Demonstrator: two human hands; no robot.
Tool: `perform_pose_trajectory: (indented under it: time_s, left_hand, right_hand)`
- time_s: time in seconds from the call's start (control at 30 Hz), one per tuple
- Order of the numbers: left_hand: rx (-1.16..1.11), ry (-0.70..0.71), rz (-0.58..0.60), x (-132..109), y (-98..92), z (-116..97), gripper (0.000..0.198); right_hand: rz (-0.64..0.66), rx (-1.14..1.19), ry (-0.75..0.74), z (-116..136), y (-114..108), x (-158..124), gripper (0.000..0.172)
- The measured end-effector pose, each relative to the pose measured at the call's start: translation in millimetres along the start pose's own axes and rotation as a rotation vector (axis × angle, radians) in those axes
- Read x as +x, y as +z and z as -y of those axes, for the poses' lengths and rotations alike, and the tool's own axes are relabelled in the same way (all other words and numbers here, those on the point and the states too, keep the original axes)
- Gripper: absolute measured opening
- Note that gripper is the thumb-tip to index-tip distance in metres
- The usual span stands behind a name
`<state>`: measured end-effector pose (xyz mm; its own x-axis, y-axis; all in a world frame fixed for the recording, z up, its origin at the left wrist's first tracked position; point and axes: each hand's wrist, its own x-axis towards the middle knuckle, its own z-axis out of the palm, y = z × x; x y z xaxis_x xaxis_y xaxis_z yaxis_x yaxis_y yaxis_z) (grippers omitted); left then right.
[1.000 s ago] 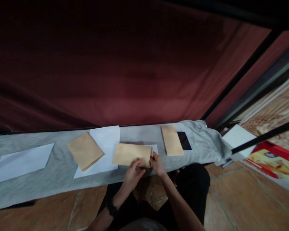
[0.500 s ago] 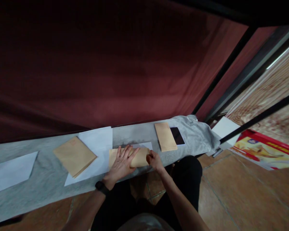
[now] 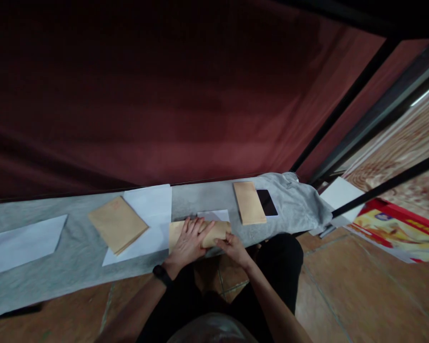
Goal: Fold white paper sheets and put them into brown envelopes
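A tan envelope point(image 3: 219, 230) lies on the grey cloth-covered ledge point(image 3: 75, 267) right in front of me. My left hand point(image 3: 189, 243) rests flat on it, fingers stretched out and spread. At the envelope's near right edge, my right hand point(image 3: 234, 248) has its fingers curled and pressed against the paper. Just behind the envelope a white sheet point(image 3: 214, 215) peeks out.
A stack of tan envelopes point(image 3: 117, 224) sits on white paper point(image 3: 148, 209) to the left, with another white sheet point(image 3: 19, 244) farther left. Right of me lie one more tan envelope point(image 3: 249, 203) and a dark phone point(image 3: 267, 202). A maroon curtain point(image 3: 164, 95) hangs behind. Tiled floor lies below.
My left hand moved from pinching the envelope's near edge to lying flat on top of it. My right hand slid from the right end to the near right edge.
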<state>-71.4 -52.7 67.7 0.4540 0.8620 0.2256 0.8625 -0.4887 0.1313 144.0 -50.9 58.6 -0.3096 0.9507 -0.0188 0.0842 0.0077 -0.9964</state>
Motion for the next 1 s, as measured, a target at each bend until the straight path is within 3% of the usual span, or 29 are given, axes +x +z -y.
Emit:
perform_pose_trajectory:
  time_s: [0.47, 0.77, 1.0]
  left_hand:
    - [0.067, 0.101, -0.049, -25.2, 1.4, 31.7, 0.102]
    - [0.134, 0.101, -0.042, -30.1, -9.8, 37.5, 0.085]
    - [0.112, 0.132, -0.067, -26.8, -1.1, 36.1, 0.093]
  right_hand:
    - [0.028, 0.177, 0.032, 6.5, -2.2, -3.0, 0.044]
    - [0.038, 0.203, 0.041, 3.8, -10.4, -8.3, 0.046]
    - [0.020, 0.254, 0.042, 9.2, -18.3, -10.0, 0.050]
